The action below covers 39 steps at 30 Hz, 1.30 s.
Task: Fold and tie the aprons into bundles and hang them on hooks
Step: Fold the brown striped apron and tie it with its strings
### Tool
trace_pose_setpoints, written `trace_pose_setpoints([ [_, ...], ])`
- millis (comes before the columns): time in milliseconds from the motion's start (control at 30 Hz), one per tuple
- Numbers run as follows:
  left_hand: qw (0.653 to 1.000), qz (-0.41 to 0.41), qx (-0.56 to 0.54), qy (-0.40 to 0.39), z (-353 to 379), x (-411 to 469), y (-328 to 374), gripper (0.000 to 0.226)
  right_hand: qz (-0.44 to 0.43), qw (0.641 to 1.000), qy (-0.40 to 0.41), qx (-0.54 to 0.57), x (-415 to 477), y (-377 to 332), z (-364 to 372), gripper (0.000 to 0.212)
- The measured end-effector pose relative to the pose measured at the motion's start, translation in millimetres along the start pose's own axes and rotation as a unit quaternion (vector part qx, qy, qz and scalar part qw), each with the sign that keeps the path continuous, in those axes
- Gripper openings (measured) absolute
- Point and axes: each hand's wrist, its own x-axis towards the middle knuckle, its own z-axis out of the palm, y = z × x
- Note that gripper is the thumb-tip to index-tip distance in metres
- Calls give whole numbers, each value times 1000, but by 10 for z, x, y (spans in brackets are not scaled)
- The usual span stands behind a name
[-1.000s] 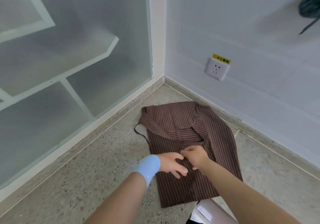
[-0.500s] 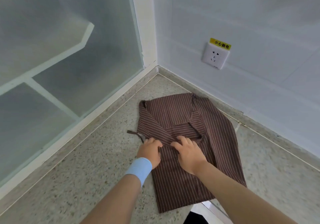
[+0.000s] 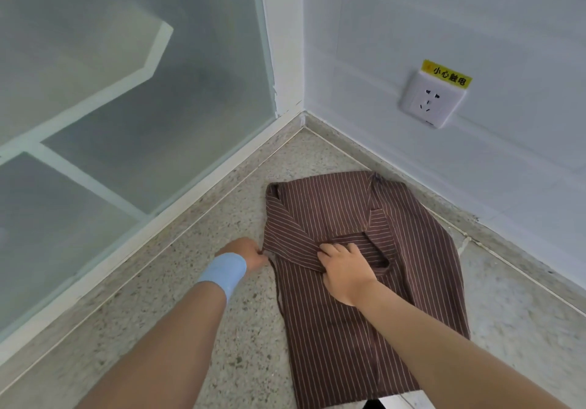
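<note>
the right hand (image 3: 345,274) lies palm down on the middle of the apron (image 3: 358,282), fingers loosely spread and curled over a folded diagonal band. the left hand (image 3: 245,253), with a light blue wristband (image 3: 222,274) on its wrist, pinches the apron's left edge where a thin strap (image 3: 279,294) trails down toward the near side. the brown striped apron lies partly folded on the speckled floor (image 3: 190,282), in the corner between a frosted glass partition (image 3: 126,107) on the left and a white wall (image 3: 444,28) on the far right. a wall socket (image 3: 431,101) with a yellow label (image 3: 447,74) sits on that wall.
</note>
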Motion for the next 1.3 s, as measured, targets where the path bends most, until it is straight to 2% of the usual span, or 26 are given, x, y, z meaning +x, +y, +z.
trace_pose_setpoints([
  [67, 996, -14, 40, -75, -200, -6, 62, 27, 7, 1000, 5, 8, 38, 15, -48, 52],
  [133, 992, 26, 75, -95, -429, -60, 169, 22, 33, 996, 48, 65, 115, -30, -172, 58],
  [167, 991, 64, 67, -93, -539, -99, 245, 20, 45, 989, 81, 119, 166, -63, -262, 67],
  [233, 986, 138, -17, -89, -733, -169, 453, 25, 40, 964, 135, 226, 284, -128, -479, 80],
  [300, 976, 194, -46, -90, -921, -226, 677, 30, 25, 945, 154, 286, 430, -140, -699, 68],
  [367, 971, 219, -15, -94, -1056, -208, 814, 26, 37, 931, 131, 340, 555, -75, -901, 38],
  [433, 972, 208, -15, -112, -1161, -154, 861, 22, 56, 920, 90, 378, 660, 53, -1023, 14],
  [467, 973, 197, -1, -121, -1197, -124, 860, 22, 67, 921, 76, 377, 688, 126, -1035, 11],
  [533, 972, 169, 94, -132, -1278, -57, 849, 24, 104, 925, 66, 360, 747, 312, -1010, 19],
  [600, 965, 120, 178, -151, -1347, 10, 829, 24, 156, 914, 55, 371, 800, 518, -939, 23],
  [667, 964, 83, 194, -160, -1372, 95, 796, 24, 198, 903, 34, 379, 827, 674, -865, 24],
  [733, 978, 96, 154, -108, -1367, 228, 809, 25, 218, 903, 16, 369, 867, 765, -810, 29],
  [800, 986, 152, 69, -8, -1366, 355, 891, 27, 224, 916, 42, 330, 900, 781, -807, 33],
  [900, 954, 232, -99, 159, -1404, 440, 1095, 15, 208, 929, 93, 292, 1001, 814, -901, 37],
  [933, 932, 251, -142, 218, -1411, 463, 1149, 29, 209, 920, 89, 319, 1057, 841, -955, 37],
  [1000, 888, 247, -208, 327, -1364, 511, 1195, 51, 251, 862, 78, 433, 1211, 942, -1031, 31],
  [1033, 872, 232, -230, 364, -1316, 506, 1199, 48, 285, 817, 81, 495, 1277, 1002, -1065, 29],
  [1067, 868, 222, -237, 377, -1243, 511, 1194, 38, 317, 769, 83, 548, 1321, 1049, -1102, 28],
  [1100, 879, 220, -220, 362, -1140, 541, 1177, 29, 332, 736, 83, 585, 1354, 1090, -1102, 24],
  [1133, 899, 226, -180, 329, -1022, 578, 1146, 26, 323, 722, 82, 607, 1367, 1114, -1091, 19],
  [1200, 929, 246, -84, 264, -776, 669, 1040, 26, 279, 744, 86, 601, 1385, 1125, -1017, 33],
  [1233, 933, 255, -57, 247, -676, 707, 971, 26, 258, 772, 90, 574, 1351, 1102, -992, 35],
  [1300, 933, 259, -56, 245, -534, 783, 855, 28, 223, 856, 112, 453, 1300, 1044, -883, 42],
])
